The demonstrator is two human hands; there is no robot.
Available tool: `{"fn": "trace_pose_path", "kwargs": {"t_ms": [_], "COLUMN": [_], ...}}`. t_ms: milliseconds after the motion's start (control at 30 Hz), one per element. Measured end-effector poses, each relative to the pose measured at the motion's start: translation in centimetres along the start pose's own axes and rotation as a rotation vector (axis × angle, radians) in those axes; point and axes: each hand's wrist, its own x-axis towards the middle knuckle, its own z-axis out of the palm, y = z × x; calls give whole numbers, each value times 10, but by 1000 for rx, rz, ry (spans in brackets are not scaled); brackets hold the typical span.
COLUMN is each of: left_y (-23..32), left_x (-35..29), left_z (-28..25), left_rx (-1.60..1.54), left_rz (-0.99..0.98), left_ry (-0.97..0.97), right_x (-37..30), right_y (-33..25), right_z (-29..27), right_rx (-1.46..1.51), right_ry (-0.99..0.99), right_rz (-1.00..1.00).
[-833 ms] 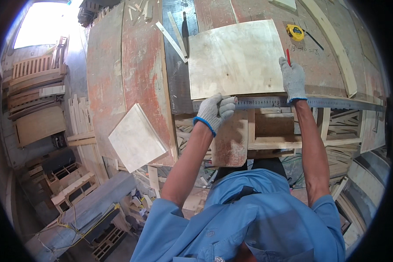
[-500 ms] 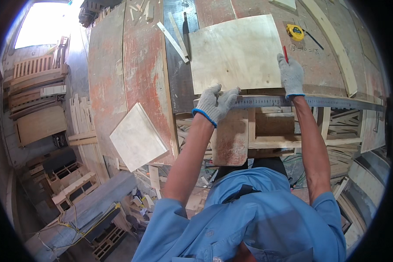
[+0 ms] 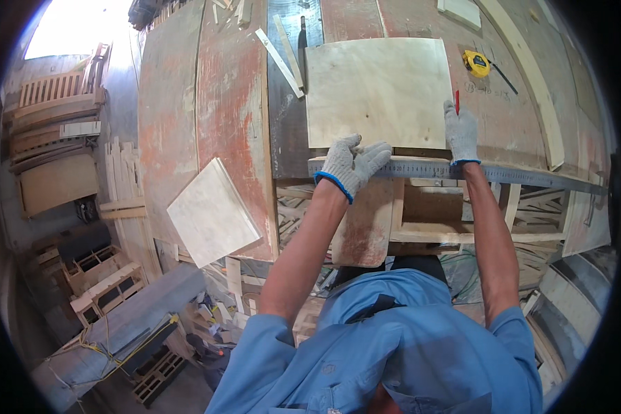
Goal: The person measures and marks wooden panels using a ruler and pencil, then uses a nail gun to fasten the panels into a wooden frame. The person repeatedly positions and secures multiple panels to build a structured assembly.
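Note:
A pale square plywood panel (image 3: pixel 376 96) lies flat on the workbench in front of me. My left hand (image 3: pixel 354 164), in a white knit glove with a blue cuff, rests at its near edge with thumb and fingers apart. Under that hand a long steel ruler (image 3: pixel 421 169) runs along the bench's front edge. My right hand (image 3: pixel 461 134), gloved alike, is at the panel's right edge, its fingers closed around a slim red pencil or pen (image 3: pixel 457 101). The wrist on that side crosses above the ruler.
A yellow tape measure (image 3: pixel 475 63) lies right of the panel, near a long wooden strip (image 3: pixel 531 83). Thin strips (image 3: pixel 280 63) and a dark blade-like tool (image 3: pixel 302 55) lie on the left. Stacked plywood squares (image 3: pixel 214 214) sit at the bench's left front corner. Wooden frames (image 3: pixel 93 297) stand beyond.
The view has turned slightly, so panel and ruler appear tilted differently. My left hand has slid a little to the right along the panel's near edge. My right hand still holds the red pencil or pen.

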Motion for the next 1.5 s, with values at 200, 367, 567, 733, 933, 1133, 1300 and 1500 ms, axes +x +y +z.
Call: {"fn": "trace_pose_path", "kwargs": {"t_ms": [200, 367, 567, 733, 933, 1133, 1300, 1500], "left_y": [3, 9, 13, 16, 20, 25, 31, 33], "left_x": [6, 19, 21, 30, 36, 38, 50, 57], "left_z": [5, 4, 7, 9, 18, 30, 36, 39], "left_rx": [-59, -2, 28, 5, 65, 76, 100, 106], "left_rz": [34, 36, 78, 84, 109, 124, 132, 155], "left_ry": [57, 21, 4, 10, -17, 19, -2, 45], "right_x": [7, 17, 22, 28, 46, 58, 73, 84], "right_y": [8, 7, 4, 1, 2, -1, -6, -4], "right_z": [13, 19, 22, 25, 29, 33, 30, 38], "right_rx": [4, 31, 19, 5, -16, -27, -52, -156], "right_ry": [50, 82, 102, 101, 138, 156, 107, 196], "right_rz": [11, -5, 27, 38, -1, -18, -11, -50]}}
